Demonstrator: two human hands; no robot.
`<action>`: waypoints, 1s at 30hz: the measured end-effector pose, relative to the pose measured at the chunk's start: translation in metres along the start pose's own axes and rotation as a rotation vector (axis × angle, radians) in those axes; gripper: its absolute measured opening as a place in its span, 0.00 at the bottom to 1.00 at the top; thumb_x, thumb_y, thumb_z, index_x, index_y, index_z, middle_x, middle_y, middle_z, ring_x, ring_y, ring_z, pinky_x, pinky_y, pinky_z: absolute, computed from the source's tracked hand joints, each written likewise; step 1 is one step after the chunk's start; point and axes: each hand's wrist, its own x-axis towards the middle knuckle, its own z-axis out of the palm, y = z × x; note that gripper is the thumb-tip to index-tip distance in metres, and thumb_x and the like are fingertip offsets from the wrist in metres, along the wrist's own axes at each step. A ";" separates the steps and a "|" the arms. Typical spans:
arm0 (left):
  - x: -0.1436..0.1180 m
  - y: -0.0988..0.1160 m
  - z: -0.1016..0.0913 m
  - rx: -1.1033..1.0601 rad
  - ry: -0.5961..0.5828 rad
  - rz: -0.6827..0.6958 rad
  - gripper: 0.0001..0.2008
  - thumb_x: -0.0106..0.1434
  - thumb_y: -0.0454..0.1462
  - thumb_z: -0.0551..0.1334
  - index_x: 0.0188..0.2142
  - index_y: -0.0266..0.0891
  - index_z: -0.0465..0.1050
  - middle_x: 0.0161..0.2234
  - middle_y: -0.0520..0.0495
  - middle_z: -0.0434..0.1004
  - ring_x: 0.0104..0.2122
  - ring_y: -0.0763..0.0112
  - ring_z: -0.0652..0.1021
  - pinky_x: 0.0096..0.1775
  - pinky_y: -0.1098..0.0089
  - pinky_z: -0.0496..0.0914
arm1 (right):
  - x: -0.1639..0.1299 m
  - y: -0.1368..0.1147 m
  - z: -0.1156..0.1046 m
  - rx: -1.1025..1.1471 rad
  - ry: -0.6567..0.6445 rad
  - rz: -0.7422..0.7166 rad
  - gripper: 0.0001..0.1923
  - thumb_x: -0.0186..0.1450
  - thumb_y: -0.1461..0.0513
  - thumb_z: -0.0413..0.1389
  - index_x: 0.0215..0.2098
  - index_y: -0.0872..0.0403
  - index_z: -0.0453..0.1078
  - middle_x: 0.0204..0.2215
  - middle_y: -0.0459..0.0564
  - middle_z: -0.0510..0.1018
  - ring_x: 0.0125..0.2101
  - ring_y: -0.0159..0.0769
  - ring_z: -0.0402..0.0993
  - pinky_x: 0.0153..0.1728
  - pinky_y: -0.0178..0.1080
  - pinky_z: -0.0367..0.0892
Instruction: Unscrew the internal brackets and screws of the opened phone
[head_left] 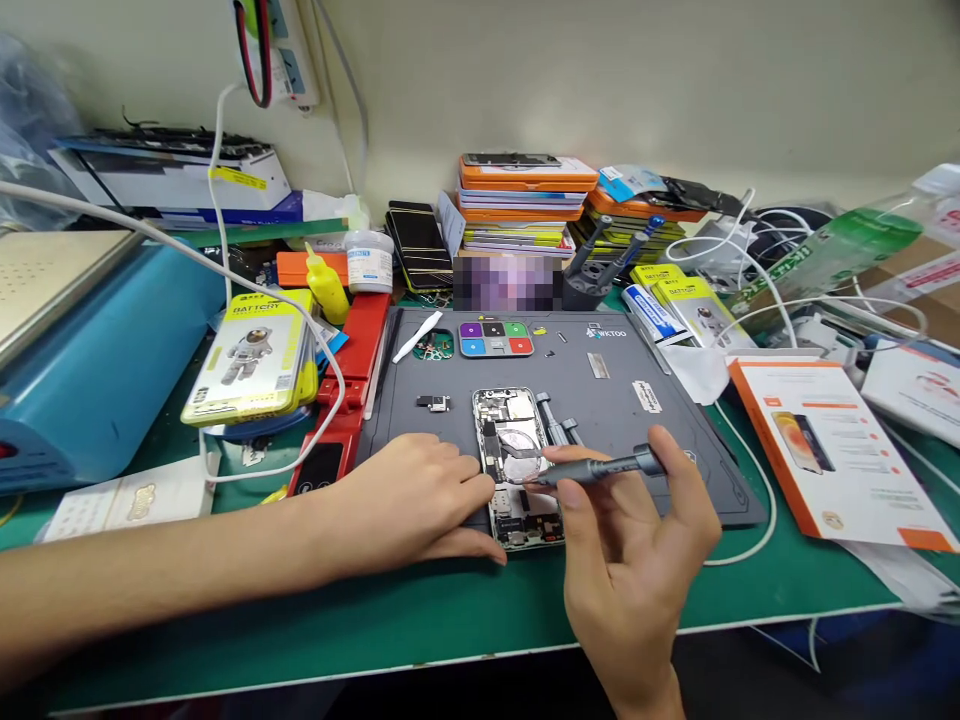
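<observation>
Phone (516,468) with its inner parts bare lies at the near edge of a dark gray mat (397,420) on a green table (300,620), between our two hands. Our left hand (424,490) rests at its left side, fingers bent against the edge and thumb stretched toward the lower end; we cannot tell whether that grip pinches the phone. Our right hand (645,570) has its grip closed around a gray screwdriver (604,468), which we hold slanted, forefinger on the handle's end. Its tip points at the middle of the phone; we cannot tell whether they touch. Just beside the phone, more screwdrivers (553,420) lie on the mat. Farther back we see a small loose part (433,403), a white stick (418,336) and a colored tray (495,342).
</observation>
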 end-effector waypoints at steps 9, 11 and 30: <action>-0.001 0.002 0.000 0.030 -0.002 -0.069 0.32 0.72 0.63 0.63 0.26 0.40 0.74 0.24 0.50 0.79 0.22 0.60 0.79 0.28 0.61 0.59 | -0.001 0.008 0.001 -0.137 -0.150 -0.295 0.47 0.67 0.77 0.62 0.77 0.45 0.52 0.47 0.54 0.81 0.47 0.43 0.87 0.41 0.46 0.89; -0.001 0.002 0.001 0.039 -0.009 -0.103 0.30 0.76 0.57 0.61 0.25 0.40 0.74 0.22 0.50 0.79 0.22 0.60 0.79 0.27 0.61 0.57 | 0.000 0.008 0.004 -0.124 -0.180 -0.284 0.47 0.68 0.77 0.61 0.77 0.45 0.51 0.48 0.55 0.81 0.48 0.42 0.86 0.42 0.45 0.89; -0.003 0.000 0.004 0.034 0.005 -0.113 0.23 0.77 0.48 0.63 0.26 0.41 0.77 0.23 0.51 0.79 0.22 0.62 0.78 0.26 0.61 0.55 | 0.000 0.012 0.008 -0.210 -0.204 -0.285 0.46 0.70 0.75 0.60 0.79 0.43 0.51 0.51 0.55 0.83 0.48 0.42 0.87 0.48 0.47 0.88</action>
